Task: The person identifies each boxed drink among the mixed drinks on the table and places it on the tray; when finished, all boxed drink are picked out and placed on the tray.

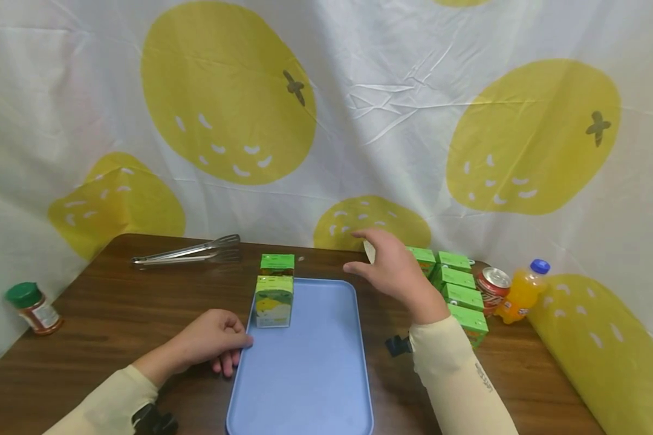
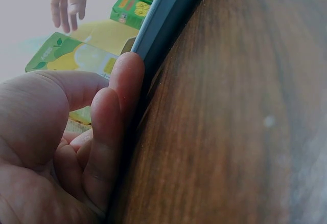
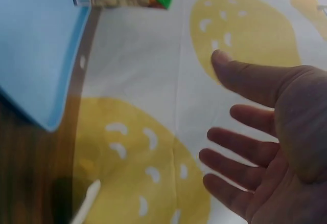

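My left hand (image 1: 214, 341) pinches the left rim of a light blue tray (image 1: 326, 362) between thumb and fingers; the left wrist view shows the fingertips (image 2: 126, 73) at the edge. A green drink carton with a yellow fruit picture (image 1: 274, 305) stands upright in the tray's far left corner. Right behind it is another green carton (image 1: 277, 261); whether the tray bears it cannot be told. Raised above the table right of the tray, my right hand (image 1: 389, 266) holds nothing, thumb and fingers spread apart. Several more green cartons (image 1: 457, 278) stand beyond its wrist, partly hidden by the arm.
To the right of the cartons are a red soda can (image 1: 492, 287) and an orange drink bottle with a blue cap (image 1: 522, 293). Metal tongs (image 1: 187, 254) lie at the back left. A green-lidded spice jar (image 1: 35, 309) stands at the left edge. A fruit-print curtain (image 1: 359, 121) hangs behind.
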`<action>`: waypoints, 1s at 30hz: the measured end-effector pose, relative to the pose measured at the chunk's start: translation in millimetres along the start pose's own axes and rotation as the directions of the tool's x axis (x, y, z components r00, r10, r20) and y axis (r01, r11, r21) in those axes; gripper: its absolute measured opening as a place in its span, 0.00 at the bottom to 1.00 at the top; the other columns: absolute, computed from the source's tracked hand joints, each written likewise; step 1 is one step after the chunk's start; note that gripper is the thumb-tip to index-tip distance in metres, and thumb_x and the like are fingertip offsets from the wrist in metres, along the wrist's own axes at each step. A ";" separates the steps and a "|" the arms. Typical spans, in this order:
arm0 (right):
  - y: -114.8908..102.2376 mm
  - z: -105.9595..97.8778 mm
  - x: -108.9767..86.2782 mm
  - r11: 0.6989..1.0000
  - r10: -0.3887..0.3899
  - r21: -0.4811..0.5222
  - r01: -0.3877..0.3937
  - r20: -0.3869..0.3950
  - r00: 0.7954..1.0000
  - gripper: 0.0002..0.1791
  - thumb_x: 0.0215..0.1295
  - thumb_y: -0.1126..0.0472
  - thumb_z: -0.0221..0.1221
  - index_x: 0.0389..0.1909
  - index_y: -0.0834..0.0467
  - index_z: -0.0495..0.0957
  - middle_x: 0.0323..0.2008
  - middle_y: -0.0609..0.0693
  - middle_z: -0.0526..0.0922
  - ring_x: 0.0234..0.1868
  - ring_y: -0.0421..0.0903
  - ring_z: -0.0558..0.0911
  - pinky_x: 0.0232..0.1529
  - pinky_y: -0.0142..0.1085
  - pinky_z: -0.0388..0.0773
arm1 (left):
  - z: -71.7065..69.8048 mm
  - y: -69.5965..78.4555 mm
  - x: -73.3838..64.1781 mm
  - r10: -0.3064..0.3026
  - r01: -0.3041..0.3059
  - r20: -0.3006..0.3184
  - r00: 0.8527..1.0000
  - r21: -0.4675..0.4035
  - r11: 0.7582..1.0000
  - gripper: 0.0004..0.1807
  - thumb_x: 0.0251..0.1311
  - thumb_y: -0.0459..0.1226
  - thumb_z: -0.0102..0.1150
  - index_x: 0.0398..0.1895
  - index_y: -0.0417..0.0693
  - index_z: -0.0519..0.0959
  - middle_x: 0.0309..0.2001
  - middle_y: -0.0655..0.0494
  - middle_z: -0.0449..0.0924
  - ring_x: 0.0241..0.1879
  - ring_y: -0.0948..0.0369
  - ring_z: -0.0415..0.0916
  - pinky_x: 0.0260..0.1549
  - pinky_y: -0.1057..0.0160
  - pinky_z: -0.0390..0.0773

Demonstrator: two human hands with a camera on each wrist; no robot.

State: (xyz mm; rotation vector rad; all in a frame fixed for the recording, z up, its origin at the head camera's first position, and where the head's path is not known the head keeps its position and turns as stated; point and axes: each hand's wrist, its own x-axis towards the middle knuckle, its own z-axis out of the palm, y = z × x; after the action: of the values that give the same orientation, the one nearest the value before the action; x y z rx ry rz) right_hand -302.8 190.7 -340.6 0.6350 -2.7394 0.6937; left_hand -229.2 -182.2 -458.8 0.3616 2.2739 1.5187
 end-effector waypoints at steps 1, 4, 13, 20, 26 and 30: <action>3.0 -2.8 -0.2 1.000 0.006 -0.009 -0.006 0.002 1.000 0.40 0.66 0.49 0.80 0.76 0.57 0.78 0.73 0.57 0.80 0.77 0.61 0.74 0.75 0.60 0.73 | 0.1 -0.2 0.1 0.001 -0.001 0.000 1.000 -0.001 1.000 0.13 0.74 0.40 0.68 0.36 0.38 0.82 0.23 0.50 0.85 0.17 0.61 0.84 0.15 0.68 0.79; 11.3 -9.3 -2.5 0.999 0.035 -0.018 -0.035 0.027 0.999 0.43 0.66 0.49 0.80 0.78 0.58 0.76 0.76 0.59 0.76 0.80 0.62 0.70 0.77 0.61 0.71 | 0.6 -2.0 0.6 0.005 -0.005 0.000 1.000 -0.001 1.000 0.13 0.74 0.39 0.68 0.36 0.38 0.82 0.23 0.50 0.85 0.17 0.61 0.84 0.15 0.68 0.79; 28.2 -24.6 -7.0 0.991 0.095 -0.098 -0.086 0.092 0.991 0.47 0.66 0.49 0.80 0.81 0.59 0.71 0.79 0.62 0.71 0.79 0.66 0.70 0.74 0.65 0.72 | -0.7 -0.5 0.3 0.006 -0.006 -0.002 1.000 0.000 1.000 0.13 0.74 0.40 0.68 0.36 0.38 0.82 0.23 0.50 0.85 0.17 0.60 0.84 0.15 0.68 0.79; 38.1 -38.5 -1.5 0.979 0.110 -0.186 -0.082 0.144 0.984 0.47 0.64 0.53 0.80 0.80 0.62 0.72 0.77 0.67 0.71 0.77 0.70 0.71 0.74 0.65 0.72 | -0.2 -2.5 1.7 0.010 -0.009 -0.005 1.000 0.015 1.000 0.13 0.74 0.40 0.68 0.36 0.39 0.82 0.23 0.51 0.85 0.17 0.60 0.84 0.15 0.68 0.79; 46.7 -52.2 -0.4 0.975 0.139 -0.204 -0.091 0.231 0.963 0.49 0.64 0.56 0.80 0.82 0.64 0.68 0.79 0.71 0.67 0.78 0.72 0.68 0.76 0.66 0.70 | -0.1 -5.1 2.5 0.014 -0.014 -0.005 1.000 0.017 1.000 0.13 0.74 0.40 0.68 0.36 0.38 0.83 0.23 0.51 0.85 0.17 0.60 0.84 0.15 0.67 0.79; 56.2 -59.3 -0.9 0.968 0.156 -0.234 -0.093 0.268 0.951 0.50 0.64 0.56 0.79 0.83 0.65 0.66 0.80 0.72 0.65 0.79 0.73 0.67 0.76 0.68 0.69 | 0.6 -3.4 2.5 0.017 -0.017 -0.002 1.000 0.016 1.000 0.13 0.74 0.40 0.68 0.35 0.38 0.83 0.23 0.51 0.85 0.17 0.61 0.84 0.15 0.68 0.79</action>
State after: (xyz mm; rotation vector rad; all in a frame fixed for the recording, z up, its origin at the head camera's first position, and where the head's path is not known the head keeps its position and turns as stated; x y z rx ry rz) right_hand -320.8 265.2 -312.2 0.5505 -3.0865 0.3365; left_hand -231.3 -182.0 -462.5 0.3841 2.2915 1.5106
